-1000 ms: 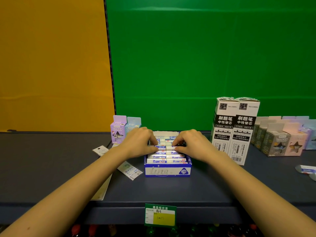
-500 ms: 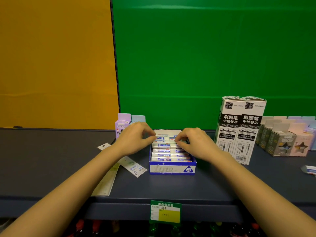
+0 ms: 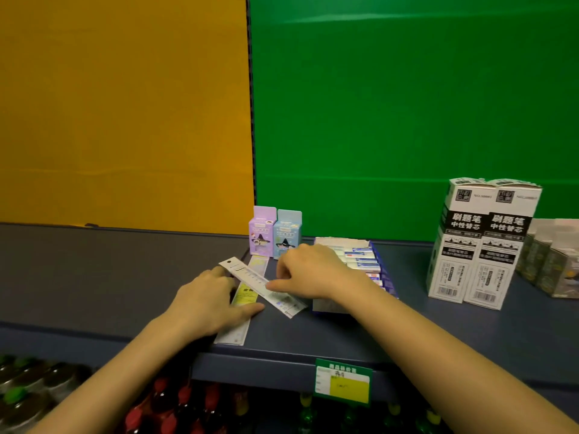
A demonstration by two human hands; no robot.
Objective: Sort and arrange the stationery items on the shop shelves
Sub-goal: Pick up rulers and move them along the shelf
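Slanted ruler (image 3: 247,274), pinched in your right grip (image 3: 310,270), lies across the long ruler (image 3: 233,333) your flat, straight-fingered left grip (image 3: 210,305) presses to the shelf (image 3: 94,277); the eraser box (image 3: 363,260) beside looks filled, these two need aligning.

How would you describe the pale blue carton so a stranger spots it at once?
Look where the yellow panel meets the green panel. Two small cartons stand at the seam's foot on the grey shelf. The pale blue carton is the right-hand one, beside its lilac twin.
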